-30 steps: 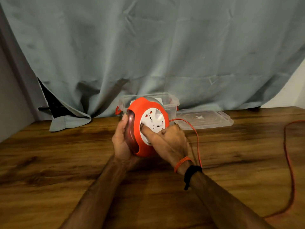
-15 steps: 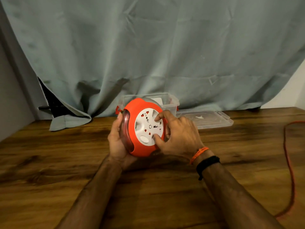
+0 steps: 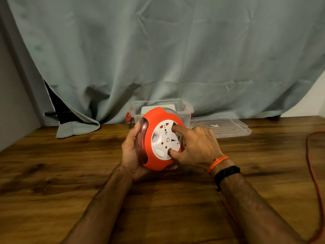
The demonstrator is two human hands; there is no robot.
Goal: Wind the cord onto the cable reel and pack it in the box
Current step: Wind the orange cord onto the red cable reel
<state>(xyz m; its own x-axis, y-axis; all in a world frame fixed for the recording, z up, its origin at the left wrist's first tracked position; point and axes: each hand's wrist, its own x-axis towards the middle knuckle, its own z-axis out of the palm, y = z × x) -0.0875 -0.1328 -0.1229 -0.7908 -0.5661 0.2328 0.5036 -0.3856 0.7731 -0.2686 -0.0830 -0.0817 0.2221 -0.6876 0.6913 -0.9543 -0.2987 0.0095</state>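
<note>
A grey-green curtain [image 3: 158,50] hangs across the back, its hem bunched on a dark wooden table [image 3: 52,182]. Against the curtain stands a clear plastic box [image 3: 139,107] with red clips, open, and its lid [image 3: 233,127] lies flat just to the right. An orange cord [image 3: 312,166] trails along the table's right side. Near the middle, in front of the box, the cable reel [image 3: 158,140] is held upright on its edge, its white socket face toward the person. The left hand [image 3: 131,154] cups its clear back, fingers curled round the rim. The right hand [image 3: 198,147] presses thumb and forefinger, spread apart, into the white face. An orange thread and black band [image 3: 226,171] circle that wrist.
</note>
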